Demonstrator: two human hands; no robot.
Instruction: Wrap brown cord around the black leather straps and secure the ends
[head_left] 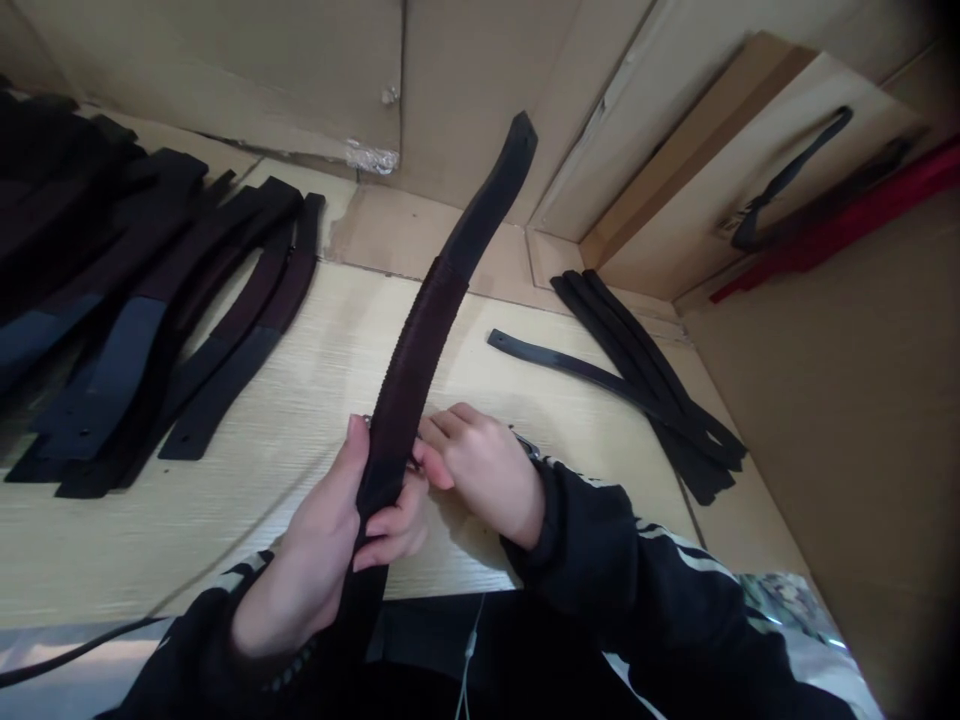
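My left hand [322, 530] is wrapped round the lower part of a long, curved black strap [424, 345]. The strap stands up and leans right, with a dark brown, ridged, cord-wrapped middle and a small hole near its top end. At its right edge, just above my left fingers, is my right hand [480, 465], fingers curled in. Whatever it pinches is hidden behind the fingers and the strap. A small dark metal tool [525, 441], possibly scissors, shows partly behind the right wrist.
Many similar straps [225, 300] lie piled at the left on the pale table [255, 540]. Several black straps [645, 370] lie crossed at the right. Cardboard walls [480, 90] enclose the back and right. A dark cable [90, 645] crosses the front left.
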